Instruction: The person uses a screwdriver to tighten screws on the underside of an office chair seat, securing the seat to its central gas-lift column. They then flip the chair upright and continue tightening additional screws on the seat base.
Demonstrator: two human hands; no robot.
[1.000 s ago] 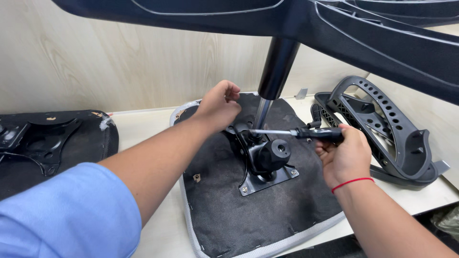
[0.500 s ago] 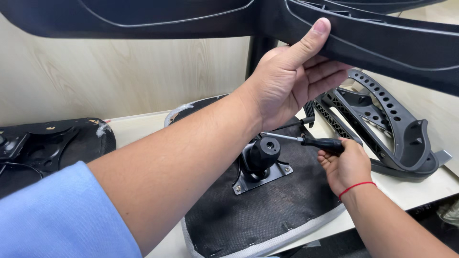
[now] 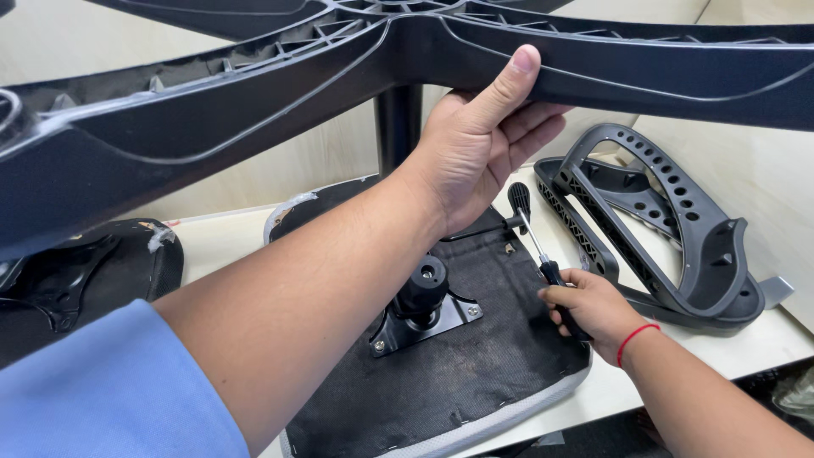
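Across the top, the black star base (image 3: 254, 110) is gripped on one spoke by the left hand (image 3: 475, 153); lift it evenly, off the column. At six o'clock lies the upturned seat (image 3: 475, 365) on the worktop (image 3: 763, 339). At three o'clock, armrests (image 3: 670, 229) crowd the right hand (image 3: 593, 309), which clasps a screwdriver (image 3: 543, 254).

Pale wood-grain wall (image 3: 254, 161) behind a light worktable (image 3: 212, 246) (evenly lit, probably indoor lighting).
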